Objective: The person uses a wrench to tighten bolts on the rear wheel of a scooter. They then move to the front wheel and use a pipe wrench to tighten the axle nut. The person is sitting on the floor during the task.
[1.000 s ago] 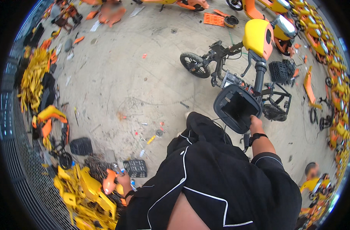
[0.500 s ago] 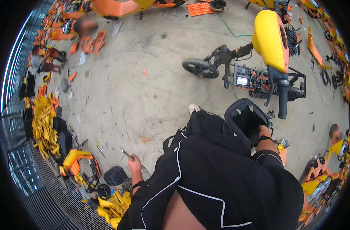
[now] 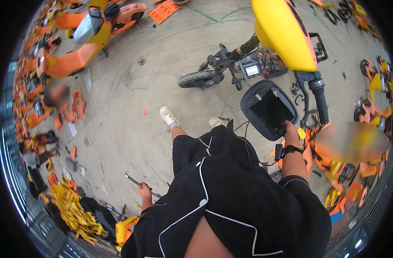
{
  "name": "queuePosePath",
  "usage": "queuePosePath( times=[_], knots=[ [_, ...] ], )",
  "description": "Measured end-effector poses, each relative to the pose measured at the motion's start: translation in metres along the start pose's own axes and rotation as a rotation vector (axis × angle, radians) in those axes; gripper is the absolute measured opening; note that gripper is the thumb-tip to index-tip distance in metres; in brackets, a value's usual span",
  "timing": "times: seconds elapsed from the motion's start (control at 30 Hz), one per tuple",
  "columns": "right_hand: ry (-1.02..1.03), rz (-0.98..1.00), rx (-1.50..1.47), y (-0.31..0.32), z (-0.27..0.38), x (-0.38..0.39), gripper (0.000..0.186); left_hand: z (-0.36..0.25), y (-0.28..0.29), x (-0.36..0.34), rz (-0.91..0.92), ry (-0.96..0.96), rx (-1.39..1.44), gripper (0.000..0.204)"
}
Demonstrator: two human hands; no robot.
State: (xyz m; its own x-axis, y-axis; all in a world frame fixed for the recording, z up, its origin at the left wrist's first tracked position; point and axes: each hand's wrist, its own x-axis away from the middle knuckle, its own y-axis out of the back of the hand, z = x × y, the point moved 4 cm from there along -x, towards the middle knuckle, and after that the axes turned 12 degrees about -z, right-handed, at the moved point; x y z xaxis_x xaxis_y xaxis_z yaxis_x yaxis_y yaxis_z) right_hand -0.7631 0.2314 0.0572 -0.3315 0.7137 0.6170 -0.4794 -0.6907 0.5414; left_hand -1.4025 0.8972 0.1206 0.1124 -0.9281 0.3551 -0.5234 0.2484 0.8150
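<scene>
My right hand (image 3: 292, 134) grips the near rim of a black, rounded plastic shell (image 3: 253, 112), like a shallow basket, with its hollow side facing up. The shell is held off the floor, just below the handlebar grip (image 3: 320, 101) of a partly stripped scooter with a yellow and orange front cover (image 3: 283, 38). Out to the left, my left hand (image 3: 145, 191) is closed around a slim metal hand tool (image 3: 133, 179) that points away to the upper left. The tool's exact kind cannot be made out.
The scooter's front wheel (image 3: 201, 79) rests on the concrete floor ahead. An orange and yellow scooter (image 3: 72, 58) stands at far left. Yellow panels (image 3: 72, 210) are heaped at lower left. More scooters and loose parts line the right side, partly behind a blurred patch.
The view has shifted, and the scooter looks closer. The black shell has tilted, showing more of its inside, and stays in my right hand. My left hand still holds the tool.
</scene>
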Motion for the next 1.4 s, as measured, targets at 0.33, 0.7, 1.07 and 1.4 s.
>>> queuePosePath(
  times=[0.33, 0.7, 1.07, 1.4],
  knots=[
    [0.375, -0.256, 0.268, -0.031, -0.089, 0.135, 0.040, -0.286, -0.134, -0.165, 0.060, -0.793, 0.006, 0.019],
    [0.703, 0.222, 1.076, -0.283, -0.255, 0.150, 0.039, -0.415, -0.330, -0.116, 0.456, -0.609, 0.713, 0.020],
    [0.773, 0.891, 1.355, -0.302, -0.493, 0.165, 0.039, -0.269, -0.474, -0.006, 0.821, -0.593, 0.470, 0.024],
    [1.042, 0.740, 1.317, -0.349, -0.509, 0.184, 0.053, -0.204, -0.414, 0.045, 0.730, -0.311, 0.361, 0.022]
  ],
)
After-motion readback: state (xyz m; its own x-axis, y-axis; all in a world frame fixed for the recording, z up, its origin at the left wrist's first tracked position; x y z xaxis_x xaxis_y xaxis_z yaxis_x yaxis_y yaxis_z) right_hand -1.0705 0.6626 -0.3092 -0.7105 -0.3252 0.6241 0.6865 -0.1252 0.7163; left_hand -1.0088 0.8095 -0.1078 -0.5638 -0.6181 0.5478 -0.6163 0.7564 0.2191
